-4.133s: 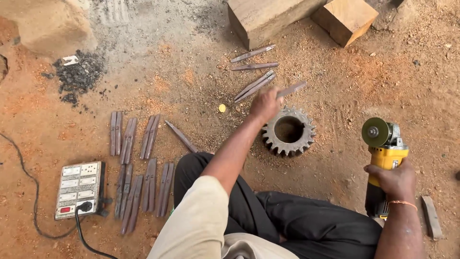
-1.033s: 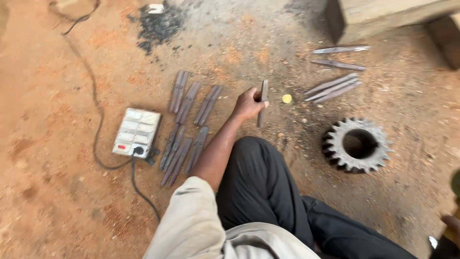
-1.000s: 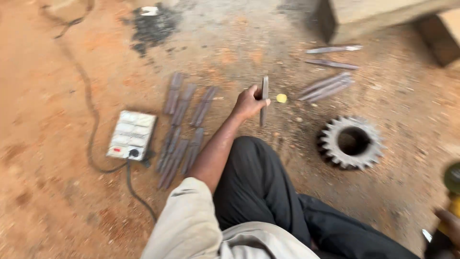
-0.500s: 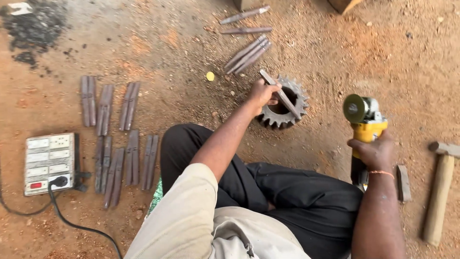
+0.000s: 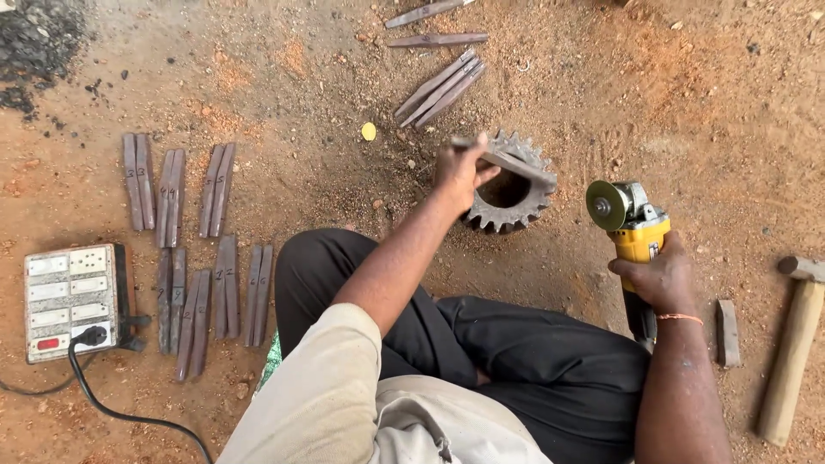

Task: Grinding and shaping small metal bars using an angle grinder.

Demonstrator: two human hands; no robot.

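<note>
Left hand [image 5: 458,169] has brought the metal bar [image 5: 505,160] from the floor rows over to the gear [image 5: 508,186]; bar now lies across its top.
Left hand grasping the bar's end; right hand [image 5: 655,276] clenched round the yellow angle grinder [image 5: 632,225], disc up, just right of the gear. Hammer [image 5: 792,344] on floor, far right.

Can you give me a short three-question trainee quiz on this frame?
1. True or false: the left hand holds a metal bar across the top of the gear.
2. What does the right hand grip? A) hammer B) yellow angle grinder C) switch box
3. Fill in: the hammer lies on the ground to the person's ____.

Key
1. True.
2. B, the yellow angle grinder, its disc apart from the bar.
3. Right.
</note>
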